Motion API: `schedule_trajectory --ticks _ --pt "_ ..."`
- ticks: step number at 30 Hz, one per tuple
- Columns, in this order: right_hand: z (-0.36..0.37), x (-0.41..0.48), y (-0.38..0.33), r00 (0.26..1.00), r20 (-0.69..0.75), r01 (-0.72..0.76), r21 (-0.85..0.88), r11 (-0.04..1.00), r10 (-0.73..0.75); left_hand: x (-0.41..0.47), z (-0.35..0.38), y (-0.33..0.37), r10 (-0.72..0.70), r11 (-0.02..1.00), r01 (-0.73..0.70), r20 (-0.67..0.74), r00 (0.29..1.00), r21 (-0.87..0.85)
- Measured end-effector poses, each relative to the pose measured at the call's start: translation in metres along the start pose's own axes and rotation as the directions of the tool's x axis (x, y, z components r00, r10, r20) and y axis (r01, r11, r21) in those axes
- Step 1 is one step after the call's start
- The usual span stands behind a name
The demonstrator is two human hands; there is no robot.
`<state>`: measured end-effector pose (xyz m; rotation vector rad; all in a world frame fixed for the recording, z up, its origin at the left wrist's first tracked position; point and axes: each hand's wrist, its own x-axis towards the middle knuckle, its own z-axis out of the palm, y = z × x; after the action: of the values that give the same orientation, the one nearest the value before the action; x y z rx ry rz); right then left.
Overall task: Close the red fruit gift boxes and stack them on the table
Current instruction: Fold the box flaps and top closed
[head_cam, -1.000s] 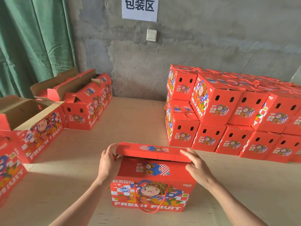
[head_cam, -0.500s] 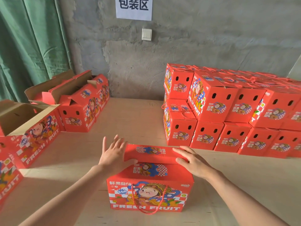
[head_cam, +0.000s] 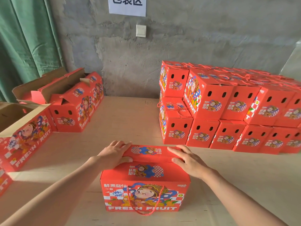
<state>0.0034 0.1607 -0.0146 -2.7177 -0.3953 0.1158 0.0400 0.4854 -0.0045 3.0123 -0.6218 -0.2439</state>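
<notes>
A pale wooden table point(head_cam: 130, 121) stands against a rough grey concrete wall point(head_cam: 211, 38). The wall carries a white paper sign point(head_cam: 127, 4) at 12 o'clock with a light switch point(head_cam: 141, 30) below it. A green curtain point(head_cam: 24, 38) hangs at 10 o'clock.

At 2 o'clock closed red boxes point(head_cam: 228, 111) are stacked two high, their hole-punched ends towards the camera. At 9 to 10 o'clock stand open boxes point(head_cam: 73, 108) with flaps raised. The nearest open box point(head_cam: 16, 128) shows brown cardboard inside, and I cannot tell what it holds.

The gift box point(head_cam: 145, 185) sits on the table at 6 o'clock, upright, just in front of the person. Its long axis runs 9 to 3 o'clock. Its "FRESH FRUIT" face points to 6 o'clock, with a red rope handle point(head_cam: 143, 207) hanging down it.

The left hand point(head_cam: 114, 154) grasps the 9 o'clock end of the folded top ridge, fingers over it and thumb on the near side. The right hand point(head_cam: 189, 160) clasps the 3 o'clock end likewise.
</notes>
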Motion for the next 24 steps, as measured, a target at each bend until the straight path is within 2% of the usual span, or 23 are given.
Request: schedule_trajectory --ticks 11,16,20,22,24 --pt "0.002 -0.003 -0.002 1.0 0.022 -0.008 -0.006 1.0 0.008 -0.001 0.004 0.001 -0.031 1.0 0.031 0.054 0.998 0.004" --pt "-0.001 -0.004 -0.011 0.998 0.062 -0.003 -0.033 0.999 0.005 -0.002 0.002 0.001 0.011 0.996 -0.013 0.029 1.0 0.092" --pt "-0.006 -0.002 -0.01 0.992 0.125 -0.018 -0.062 0.998 0.025 0.001 -0.004 0.005 -0.015 0.985 -0.001 0.095 0.995 0.17" --pt "-0.006 -0.003 -0.009 0.986 0.16 -0.029 -0.073 0.997 0.04 0.004 -0.001 0.021 -0.074 0.991 0.061 0.116 0.991 0.119" --pt "-0.006 -0.003 -0.009 0.983 0.178 -0.023 -0.116 0.993 0.044 0.003 0.007 0.04 -0.077 0.995 0.069 0.112 0.991 0.072"
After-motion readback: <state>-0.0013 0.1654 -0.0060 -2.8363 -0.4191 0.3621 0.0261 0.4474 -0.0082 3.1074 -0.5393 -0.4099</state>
